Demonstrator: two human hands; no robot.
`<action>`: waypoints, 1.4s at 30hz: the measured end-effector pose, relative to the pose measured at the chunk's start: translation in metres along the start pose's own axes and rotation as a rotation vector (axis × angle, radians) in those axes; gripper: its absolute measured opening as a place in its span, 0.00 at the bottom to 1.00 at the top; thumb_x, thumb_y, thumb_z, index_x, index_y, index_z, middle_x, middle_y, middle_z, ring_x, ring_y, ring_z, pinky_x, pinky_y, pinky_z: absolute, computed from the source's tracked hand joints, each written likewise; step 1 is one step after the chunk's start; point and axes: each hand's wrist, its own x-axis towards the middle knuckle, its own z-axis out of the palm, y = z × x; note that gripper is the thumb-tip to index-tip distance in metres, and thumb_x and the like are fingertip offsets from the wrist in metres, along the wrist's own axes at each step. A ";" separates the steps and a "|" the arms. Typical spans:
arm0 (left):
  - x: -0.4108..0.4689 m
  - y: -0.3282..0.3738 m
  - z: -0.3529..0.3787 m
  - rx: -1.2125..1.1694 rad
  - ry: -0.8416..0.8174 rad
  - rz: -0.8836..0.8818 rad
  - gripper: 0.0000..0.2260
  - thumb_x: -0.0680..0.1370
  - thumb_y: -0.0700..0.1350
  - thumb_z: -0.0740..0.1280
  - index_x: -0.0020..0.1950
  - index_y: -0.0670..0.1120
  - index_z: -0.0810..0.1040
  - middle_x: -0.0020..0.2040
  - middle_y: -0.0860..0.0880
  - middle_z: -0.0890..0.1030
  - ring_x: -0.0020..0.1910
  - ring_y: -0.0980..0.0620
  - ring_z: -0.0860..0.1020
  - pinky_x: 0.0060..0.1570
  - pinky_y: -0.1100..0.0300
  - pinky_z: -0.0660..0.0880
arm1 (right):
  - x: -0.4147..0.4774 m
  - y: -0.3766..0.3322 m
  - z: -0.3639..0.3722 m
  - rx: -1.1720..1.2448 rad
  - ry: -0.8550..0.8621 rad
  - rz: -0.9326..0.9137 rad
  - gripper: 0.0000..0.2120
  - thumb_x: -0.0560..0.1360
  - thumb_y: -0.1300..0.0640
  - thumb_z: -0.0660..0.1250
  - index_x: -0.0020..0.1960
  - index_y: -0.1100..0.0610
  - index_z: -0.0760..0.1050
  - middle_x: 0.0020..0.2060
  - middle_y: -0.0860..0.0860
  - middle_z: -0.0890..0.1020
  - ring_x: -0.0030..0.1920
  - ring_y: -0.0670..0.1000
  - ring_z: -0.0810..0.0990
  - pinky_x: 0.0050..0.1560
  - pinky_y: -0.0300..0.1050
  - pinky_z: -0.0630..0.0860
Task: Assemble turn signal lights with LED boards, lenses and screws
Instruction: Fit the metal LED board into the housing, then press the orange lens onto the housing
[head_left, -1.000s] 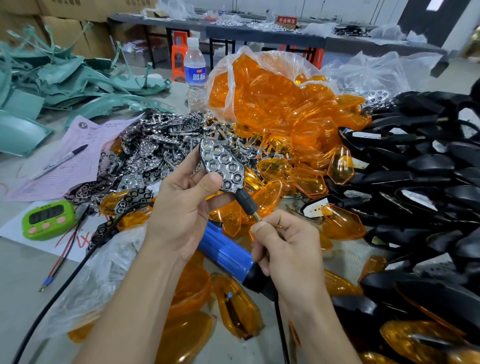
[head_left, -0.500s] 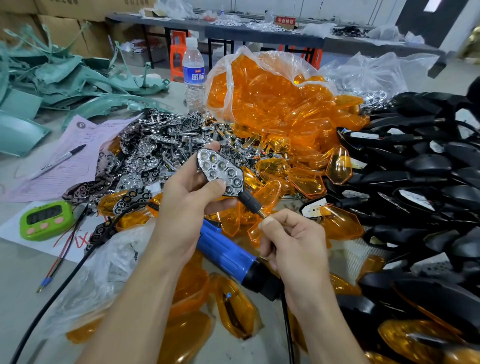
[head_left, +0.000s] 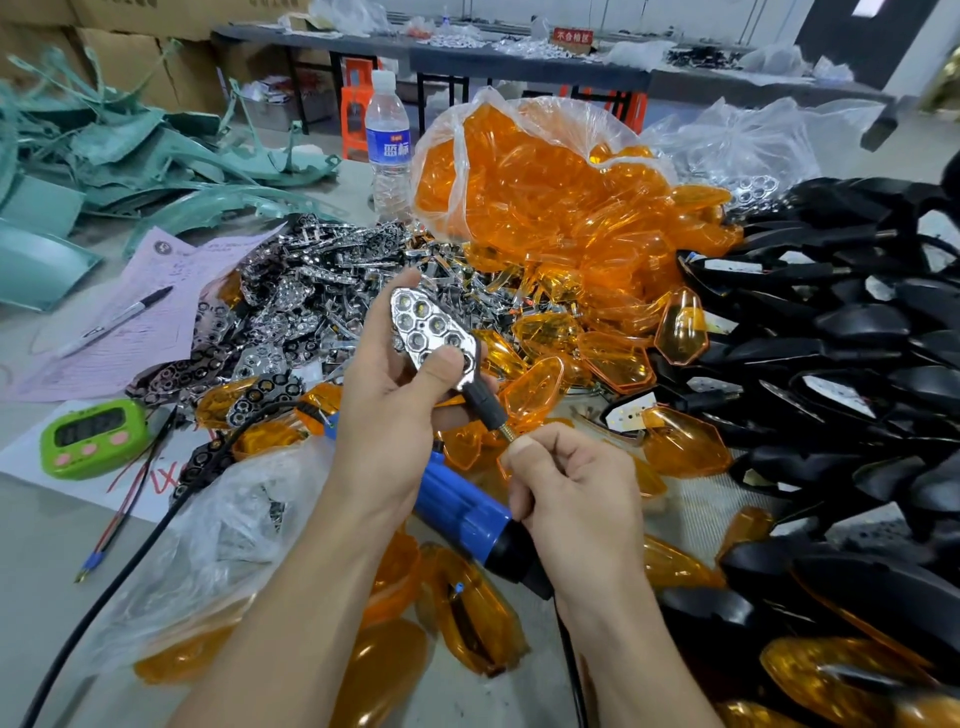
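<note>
Green plastic of a timer (head_left: 93, 436) sat far to the left of the grip, near a heap of chrome inserts (head_left: 291, 301) that spread up behind it. The left hand (head_left: 387, 415) held the light (head_left: 426, 325) up off the table, fingers curled round its back and the thumb pressed on the shiny face near the narrow end. No lens was on it, and I could not tell whether any screw had gone in. Just below and right of that hold, the black stalk (head_left: 485, 402) ran down to a brass-coloured tip, and the right hand (head_left: 576, 493) pinched that tip between thumb and forefinger. Under both hands lay the blue screwdriver (head_left: 462, 506), untouched.

The likely trouble was the shiny face: the thumb looked like the only thing that held it seated, so a tug or twist from the right hand could have skewed it, and a lens would then not have sat flush. A thumb on chrome could also have left a smear under the lens. To the right of the grip, loose orange lenses (head_left: 530, 395) lay close and easy to knock, and the black shells (head_left: 841, 332) beyond them were heaped loosely enough to slide
</note>
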 end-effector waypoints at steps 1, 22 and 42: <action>-0.001 -0.001 0.001 -0.016 0.004 -0.005 0.21 0.83 0.38 0.66 0.73 0.56 0.71 0.52 0.39 0.85 0.43 0.40 0.86 0.42 0.45 0.84 | 0.001 0.000 -0.002 -0.009 0.003 0.013 0.10 0.79 0.58 0.68 0.39 0.51 0.80 0.27 0.51 0.80 0.26 0.44 0.73 0.34 0.43 0.72; 0.003 -0.002 0.001 0.012 0.156 -0.072 0.20 0.83 0.38 0.67 0.75 0.46 0.68 0.54 0.43 0.81 0.45 0.39 0.87 0.41 0.46 0.85 | -0.005 0.006 0.006 -0.452 0.081 -0.253 0.15 0.81 0.56 0.65 0.37 0.45 0.72 0.40 0.40 0.78 0.42 0.43 0.76 0.39 0.39 0.74; 0.005 0.009 -0.020 -0.255 -0.242 -0.313 0.25 0.76 0.40 0.68 0.74 0.47 0.76 0.64 0.40 0.78 0.57 0.45 0.81 0.45 0.53 0.82 | 0.004 -0.019 -0.010 -0.305 0.118 -0.313 0.17 0.73 0.46 0.71 0.61 0.35 0.79 0.49 0.29 0.81 0.56 0.36 0.78 0.49 0.31 0.75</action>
